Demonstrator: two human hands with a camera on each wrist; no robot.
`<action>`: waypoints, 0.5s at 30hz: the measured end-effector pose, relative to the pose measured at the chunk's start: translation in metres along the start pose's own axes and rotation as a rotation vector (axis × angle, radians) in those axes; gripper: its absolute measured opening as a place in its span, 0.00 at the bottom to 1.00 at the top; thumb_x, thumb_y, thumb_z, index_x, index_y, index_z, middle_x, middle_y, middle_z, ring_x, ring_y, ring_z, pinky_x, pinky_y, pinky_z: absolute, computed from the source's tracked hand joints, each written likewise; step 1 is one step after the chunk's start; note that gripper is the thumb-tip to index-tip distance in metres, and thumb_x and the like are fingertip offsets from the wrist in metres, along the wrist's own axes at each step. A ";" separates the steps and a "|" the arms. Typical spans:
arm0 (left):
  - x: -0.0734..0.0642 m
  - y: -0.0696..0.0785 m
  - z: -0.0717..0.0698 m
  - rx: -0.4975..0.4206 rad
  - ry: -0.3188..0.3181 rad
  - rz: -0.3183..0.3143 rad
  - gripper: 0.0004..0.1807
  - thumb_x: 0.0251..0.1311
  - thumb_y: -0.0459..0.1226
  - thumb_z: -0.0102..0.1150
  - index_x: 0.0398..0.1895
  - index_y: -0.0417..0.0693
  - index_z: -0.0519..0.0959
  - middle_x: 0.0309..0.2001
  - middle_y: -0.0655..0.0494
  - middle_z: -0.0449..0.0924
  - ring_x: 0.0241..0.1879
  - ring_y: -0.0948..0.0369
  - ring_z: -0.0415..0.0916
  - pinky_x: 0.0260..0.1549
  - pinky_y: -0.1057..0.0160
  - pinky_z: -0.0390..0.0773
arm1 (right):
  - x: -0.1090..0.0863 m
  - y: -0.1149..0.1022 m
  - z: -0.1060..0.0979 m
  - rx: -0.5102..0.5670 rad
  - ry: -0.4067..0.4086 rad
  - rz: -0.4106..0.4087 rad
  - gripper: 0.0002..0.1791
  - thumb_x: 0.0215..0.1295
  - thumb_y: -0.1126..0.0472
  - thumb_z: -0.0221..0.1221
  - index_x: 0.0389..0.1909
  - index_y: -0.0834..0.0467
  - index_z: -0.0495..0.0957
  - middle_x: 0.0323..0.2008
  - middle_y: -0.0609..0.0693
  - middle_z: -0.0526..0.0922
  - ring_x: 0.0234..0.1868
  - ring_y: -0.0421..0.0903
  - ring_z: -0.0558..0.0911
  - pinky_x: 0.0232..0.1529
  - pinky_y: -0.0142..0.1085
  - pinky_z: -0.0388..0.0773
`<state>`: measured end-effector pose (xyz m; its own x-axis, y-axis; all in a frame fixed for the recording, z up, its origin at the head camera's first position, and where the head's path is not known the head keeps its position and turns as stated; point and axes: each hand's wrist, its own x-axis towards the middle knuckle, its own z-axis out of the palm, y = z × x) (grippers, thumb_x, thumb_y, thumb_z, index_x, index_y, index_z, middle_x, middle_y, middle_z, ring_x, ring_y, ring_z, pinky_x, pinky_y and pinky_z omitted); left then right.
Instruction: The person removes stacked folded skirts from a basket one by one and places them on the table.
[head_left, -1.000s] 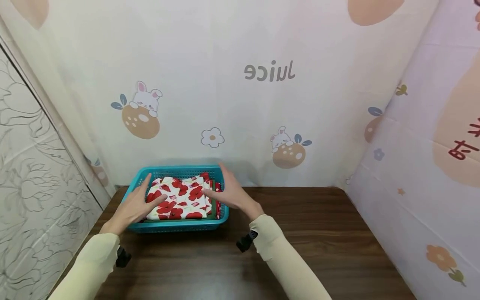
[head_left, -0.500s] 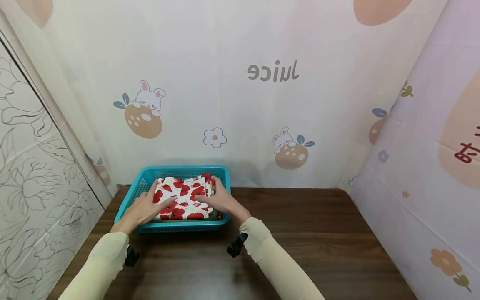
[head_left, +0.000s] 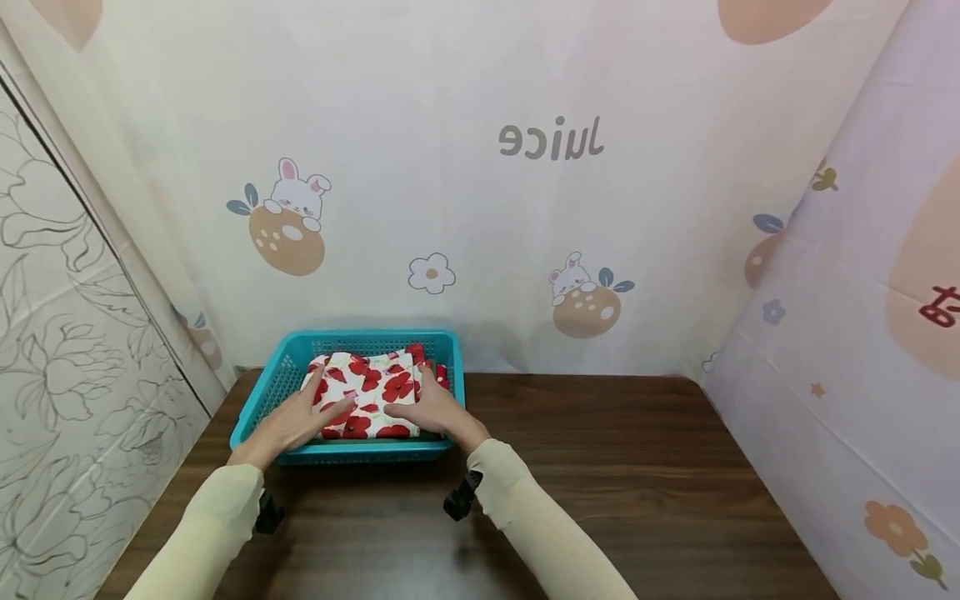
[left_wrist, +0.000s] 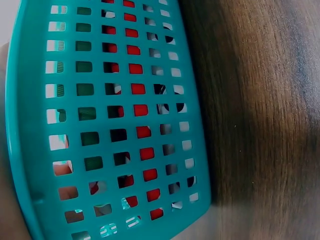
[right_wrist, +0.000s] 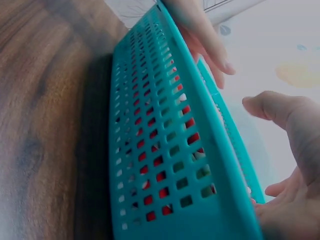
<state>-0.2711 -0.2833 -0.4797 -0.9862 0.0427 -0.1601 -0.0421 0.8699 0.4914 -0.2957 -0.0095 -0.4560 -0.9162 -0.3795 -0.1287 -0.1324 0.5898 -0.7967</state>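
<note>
A teal plastic basket (head_left: 360, 451) with a perforated wall stands at the back left of the table. Folded white cloth printed with red flowers (head_left: 375, 392) lies on top inside it, over green and red cloth (head_left: 441, 372). My left hand (head_left: 291, 422) reaches over the near left rim, fingertips at the cloth's left edge and thumb over its top. My right hand (head_left: 437, 408) lies at the right edge, its fingers down beside the cloth. In the right wrist view the right thumb (right_wrist: 267, 106) and fingers are spread apart. The left fingertips are partly hidden in the left wrist view.
The dark wood table (head_left: 600, 467) extends to the right and front of the basket. A printed curtain (head_left: 480, 208) hangs right behind the basket. Black wrist cameras (head_left: 460, 496) hang beneath both sleeves, above the table.
Both hands have come down from over the basket to the sides of the flowered cloth. The right hand has moved left, against the cloth's right edge; the left hand has moved right.
</note>
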 end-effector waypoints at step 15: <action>0.000 -0.001 0.000 0.032 0.059 -0.090 0.68 0.56 0.80 0.41 0.84 0.44 0.34 0.76 0.23 0.49 0.72 0.25 0.50 0.64 0.23 0.62 | 0.002 0.000 0.009 -0.015 0.131 0.020 0.52 0.63 0.46 0.69 0.80 0.58 0.52 0.72 0.62 0.63 0.71 0.57 0.65 0.63 0.60 0.77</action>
<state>-0.2708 -0.2842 -0.4807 -0.9865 -0.0643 -0.1508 -0.1264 0.8842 0.4497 -0.2938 -0.0167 -0.4614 -0.9600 -0.2719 -0.0661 -0.1179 0.6072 -0.7857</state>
